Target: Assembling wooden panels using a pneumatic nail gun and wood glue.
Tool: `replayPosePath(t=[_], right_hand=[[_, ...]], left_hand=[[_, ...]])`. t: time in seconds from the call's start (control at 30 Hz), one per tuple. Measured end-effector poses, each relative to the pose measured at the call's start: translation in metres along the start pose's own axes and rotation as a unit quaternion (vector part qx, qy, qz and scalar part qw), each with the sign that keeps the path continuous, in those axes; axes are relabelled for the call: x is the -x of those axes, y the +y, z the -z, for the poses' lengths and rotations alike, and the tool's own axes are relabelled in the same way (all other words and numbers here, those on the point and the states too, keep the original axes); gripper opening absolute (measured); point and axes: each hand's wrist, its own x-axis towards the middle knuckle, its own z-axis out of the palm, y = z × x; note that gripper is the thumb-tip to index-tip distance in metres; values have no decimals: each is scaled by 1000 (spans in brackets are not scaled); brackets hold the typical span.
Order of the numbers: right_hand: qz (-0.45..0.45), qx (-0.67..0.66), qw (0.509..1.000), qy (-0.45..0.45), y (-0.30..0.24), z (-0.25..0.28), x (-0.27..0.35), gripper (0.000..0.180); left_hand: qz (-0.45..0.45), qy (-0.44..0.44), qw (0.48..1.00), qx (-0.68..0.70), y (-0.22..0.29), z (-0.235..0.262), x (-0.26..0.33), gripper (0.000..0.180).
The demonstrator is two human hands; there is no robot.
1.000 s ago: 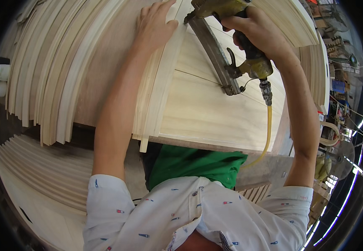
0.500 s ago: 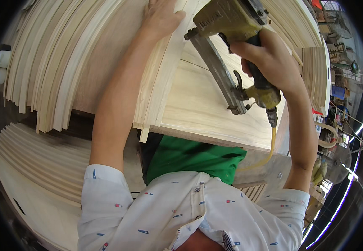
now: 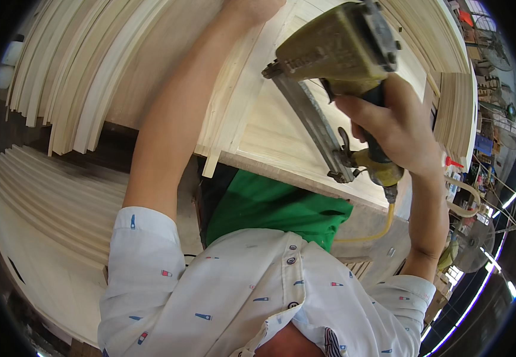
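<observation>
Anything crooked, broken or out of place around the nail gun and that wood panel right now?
One thing stands out: the curved wood strip under the left hand sticks out past the near edge of the wood panel, overhanging it. The right hand holds the nail gun lifted off the panel. No visible damage or spills.

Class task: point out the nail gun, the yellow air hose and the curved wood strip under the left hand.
Nail gun (image 3: pixel 338 47), head view, on its body.
Air hose (image 3: pixel 383 229), head view, on its bend.
Wood strip (image 3: pixel 234 113), head view, mid-length.

Stacked curved wooden strips (image 3: pixel 61 77) are crowding the bench at ten o'clock. Bare panel (image 3: pixel 270 128) is lying open at twelve o'clock between both arms.
</observation>
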Motion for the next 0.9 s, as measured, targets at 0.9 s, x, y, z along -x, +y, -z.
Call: replayPosePath(t=[0.9], right_hand=[[-88, -77, 981, 154, 69, 19, 115, 21]], left_hand=[[-16, 10, 1000, -24, -24, -1, -8, 56]])
